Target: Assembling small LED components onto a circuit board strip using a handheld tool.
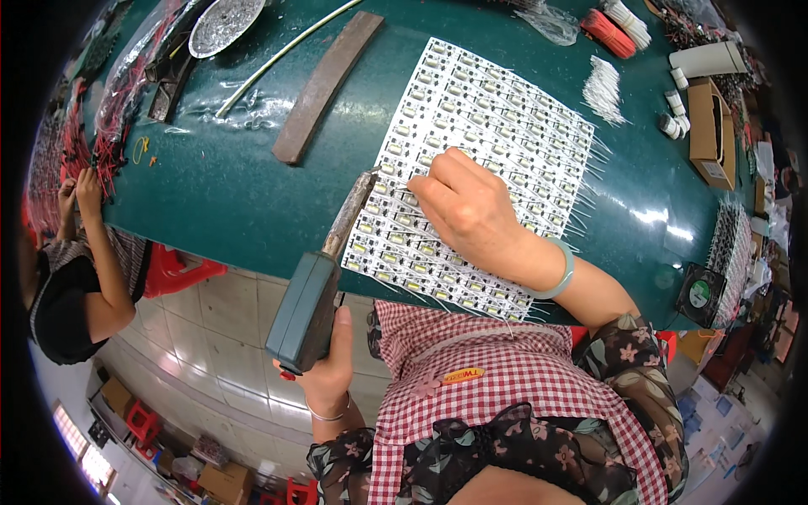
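My left hand [330, 362] is closed around the grey-green handle of a soldering gun [305, 295]. Its long metal barrel slants up, and the tip touches or hovers just over the left edge of a white panel of small circuit boards [433, 118]. Rows of black parts and yellowish pads cover the panel, and thin white wires [581, 220] stick out past its right side. Over the panel's middle, my right hand [471, 210] pinches what looks like a thin white wire close to the iron's tip; the fingers largely hide it. A pale green bangle circles that wrist.
A flat dark bar [328, 88] and a pale yellow-green tube [286, 59] lie left of the panel. A bundle of white wires [603, 91], red wires [608, 34], a cardboard box [714, 135] and a black fan [701, 293] are rightward. A co-worker's hands [80, 195] hold red wires at left.
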{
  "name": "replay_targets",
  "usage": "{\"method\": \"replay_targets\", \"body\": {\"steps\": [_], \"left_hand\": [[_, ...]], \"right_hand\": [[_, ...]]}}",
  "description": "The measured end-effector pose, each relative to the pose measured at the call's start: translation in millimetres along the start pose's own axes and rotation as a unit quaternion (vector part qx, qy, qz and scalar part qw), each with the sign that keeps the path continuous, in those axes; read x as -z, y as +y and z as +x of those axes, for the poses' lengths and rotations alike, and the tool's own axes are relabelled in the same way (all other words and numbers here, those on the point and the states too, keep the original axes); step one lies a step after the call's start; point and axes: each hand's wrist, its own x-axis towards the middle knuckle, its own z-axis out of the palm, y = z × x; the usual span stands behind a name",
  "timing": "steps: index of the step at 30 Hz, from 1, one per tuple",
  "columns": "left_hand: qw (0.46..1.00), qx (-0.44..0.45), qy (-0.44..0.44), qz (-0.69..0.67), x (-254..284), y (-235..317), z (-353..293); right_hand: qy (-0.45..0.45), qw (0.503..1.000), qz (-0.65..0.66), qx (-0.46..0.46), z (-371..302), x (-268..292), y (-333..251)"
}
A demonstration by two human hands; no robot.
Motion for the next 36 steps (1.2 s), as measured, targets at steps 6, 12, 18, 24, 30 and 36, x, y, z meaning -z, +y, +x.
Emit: {"method": "replay_targets", "body": {"steps": [6, 12, 18, 24, 30, 36], "left_hand": [[0.98, -0.172, 0.095, 0.024, 7, 11, 39], [0.95, -0.244, 0.183, -0.071, 21, 68, 97], [0.981, -0.122, 0.117, -0.092, 5, 54, 194], [0.983, -0.038, 0.02, -0.177, -9, 52, 86], [0.981, 0.065, -0.012, -0.18, 0, 31, 26], [0.982, 0.093, -0.035, -0.162, 2, 15, 16]], "right_hand": [[-0.002, 1.0, -0.008, -0.002, -1, 2, 0], [-0.004, 1.0, 0.001, -0.013, 0, 5, -3], [0.004, 1.0, 0.006, 0.005, -3, 3, -6], [0.019, 0.999, 0.031, -0.001, -8, 3, 4], [0.025, 1.0, 0.01, -0.001, -8, 2, 1], [0.024, 1.0, 0.011, -0.003, -8, -1, 1]]}}
